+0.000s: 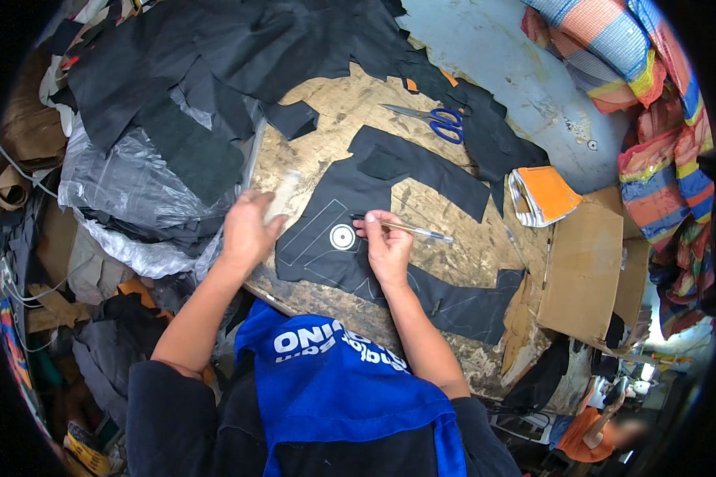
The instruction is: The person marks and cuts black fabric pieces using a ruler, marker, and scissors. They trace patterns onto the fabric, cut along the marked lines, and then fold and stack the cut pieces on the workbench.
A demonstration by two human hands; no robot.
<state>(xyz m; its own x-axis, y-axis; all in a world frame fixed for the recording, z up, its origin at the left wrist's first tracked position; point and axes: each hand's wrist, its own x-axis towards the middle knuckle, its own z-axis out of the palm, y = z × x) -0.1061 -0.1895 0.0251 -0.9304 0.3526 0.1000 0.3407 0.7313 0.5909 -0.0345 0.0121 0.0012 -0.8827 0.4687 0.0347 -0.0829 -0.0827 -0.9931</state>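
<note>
My right hand (387,248) is closed around a slim, clear-bodied pen (422,231), whose dark end points left over a black sheet that looks like leather (314,211). Pale outlines are drawn on this irregular sheet. Just left of the pen's dark end rests a white disc with a dark ring (343,237). My left hand (250,226) hovers at the sheet's left side, thumb and fingers apart. A pale, smeared patch (292,187) shows beyond its fingertips; I cannot tell what it is.
Blue-handled scissors (445,125) lie at the far side of the worn table (433,199). Black sheets (215,48) and clear plastic (119,171) are heaped at left. An orange-and-white bundle (545,195) and a cardboard box (585,266) stand at right. Another person (589,437) is at lower right.
</note>
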